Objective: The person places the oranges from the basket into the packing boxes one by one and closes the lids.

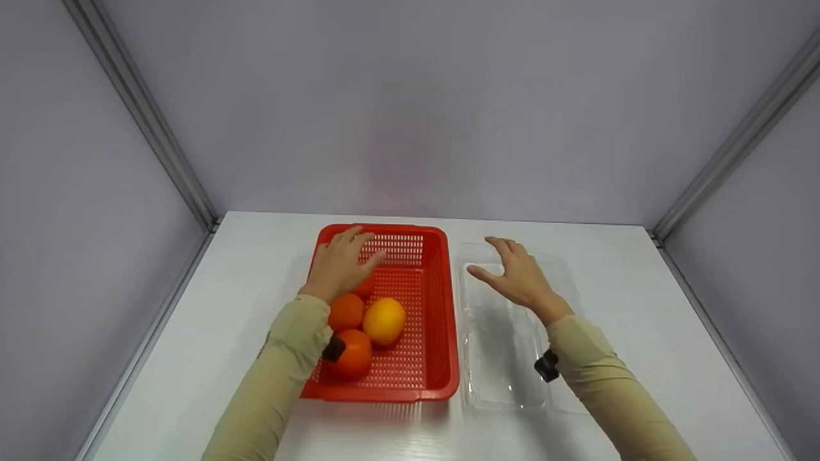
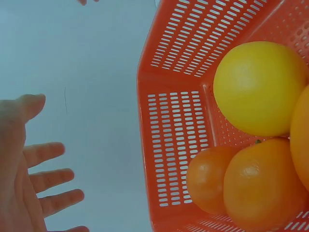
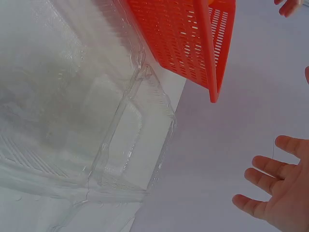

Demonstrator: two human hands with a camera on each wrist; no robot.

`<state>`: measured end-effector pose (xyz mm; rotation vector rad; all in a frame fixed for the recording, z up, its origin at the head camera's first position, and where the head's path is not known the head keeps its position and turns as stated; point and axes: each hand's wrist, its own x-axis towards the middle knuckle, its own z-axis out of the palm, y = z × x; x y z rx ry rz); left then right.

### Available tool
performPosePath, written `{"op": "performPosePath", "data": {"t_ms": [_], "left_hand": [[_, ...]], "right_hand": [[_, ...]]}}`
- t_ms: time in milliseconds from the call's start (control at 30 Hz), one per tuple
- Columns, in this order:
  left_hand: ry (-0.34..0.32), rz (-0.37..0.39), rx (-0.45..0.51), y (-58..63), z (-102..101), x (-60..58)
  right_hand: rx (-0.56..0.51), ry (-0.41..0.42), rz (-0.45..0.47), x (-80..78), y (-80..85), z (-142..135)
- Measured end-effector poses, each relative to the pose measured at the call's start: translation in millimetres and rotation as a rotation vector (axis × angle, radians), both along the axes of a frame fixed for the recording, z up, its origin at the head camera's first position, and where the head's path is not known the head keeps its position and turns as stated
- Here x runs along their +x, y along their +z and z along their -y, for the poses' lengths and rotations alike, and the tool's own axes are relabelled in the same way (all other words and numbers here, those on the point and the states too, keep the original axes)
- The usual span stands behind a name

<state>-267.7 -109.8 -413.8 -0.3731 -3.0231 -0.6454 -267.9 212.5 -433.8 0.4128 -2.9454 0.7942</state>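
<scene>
A red perforated plastic basket stands left of centre on the white table, holding several round fruits. Among them are a yellow-orange fruit, a large orange and another orange; a reddish one is partly hidden by my left hand. That left hand hovers over the basket's far left part, fingers spread, holding nothing. To the right lies a clear plastic container. My right hand is raised above its far part, thumb apart from extended fingers, also holding nothing.
The clear container sits close beside the basket's right wall, its second clear section extending right. Pale walls enclose the white table at the back and both sides, with metal corner posts.
</scene>
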Motion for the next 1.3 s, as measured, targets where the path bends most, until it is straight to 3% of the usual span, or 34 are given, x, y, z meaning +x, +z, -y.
{"op": "performPosePath", "data": {"t_ms": [267, 567, 833, 1300], "left_hand": [[-0.014, 0.068, 0.079, -8.1, 21, 13.1], [0.018, 0.115, 0.188, -21.6, 47, 27.6], [0.054, 0.151, 0.244, -29.0, 66, 38.7], [0.039, 0.112, 0.270, -38.3, 92, 46.3]], "right_hand": [[-0.036, 0.026, 0.022, 5.3, -4.9, 7], [-0.081, 0.064, 0.086, 11.9, -9.6, 14], [-0.113, 0.116, 0.070, 18.4, -9.0, 23], [-0.123, 0.158, 0.075, 24.0, -7.8, 31]]}}
